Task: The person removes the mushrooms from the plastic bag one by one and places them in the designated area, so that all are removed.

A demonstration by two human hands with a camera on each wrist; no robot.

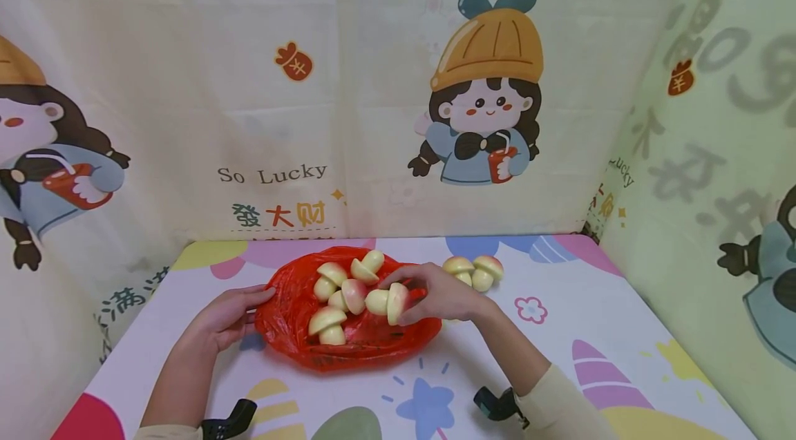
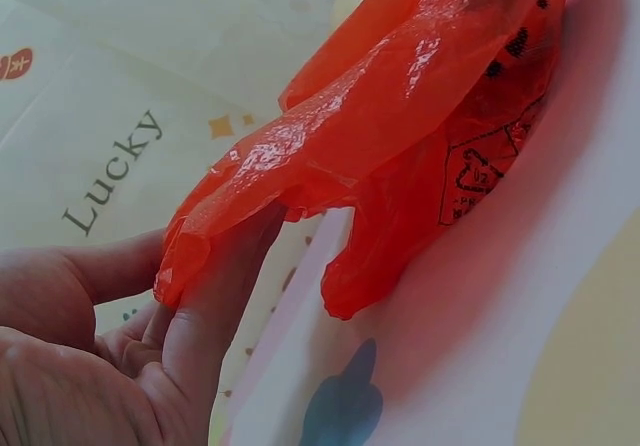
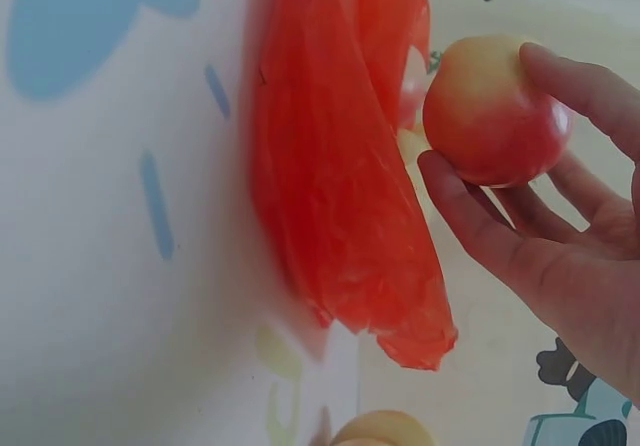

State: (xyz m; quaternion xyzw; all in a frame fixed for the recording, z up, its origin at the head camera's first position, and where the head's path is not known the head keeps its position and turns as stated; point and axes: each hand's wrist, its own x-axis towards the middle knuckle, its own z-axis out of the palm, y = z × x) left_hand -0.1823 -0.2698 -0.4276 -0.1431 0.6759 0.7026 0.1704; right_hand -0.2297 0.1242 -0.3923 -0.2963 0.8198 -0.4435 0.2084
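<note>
A red plastic bag (image 1: 282, 340) lies open-mouthed on the table with several toy mushrooms (image 1: 327, 324) inside, cream-stemmed with pale to pinkish caps. At its left edge, my left hand (image 1: 226, 316) pinches the plastic between thumb and finger, as the left wrist view also shows. Over the right side of the bag, my right hand (image 1: 443, 295) holds another mushroom (image 1: 396, 303) by its cap, stem pointing left. In the right wrist view, that mushroom's round red-and-yellow cap (image 3: 495, 116) sits between thumb and fingers, its stem hidden.
Two more mushrooms (image 1: 488, 273) stand on the table behind my right hand, outside the bag. The tabletop (image 1: 485, 357) is covered with a colourful printed pattern. Cream printed cloth (image 1: 373, 115) hangs behind the table and along both sides.
</note>
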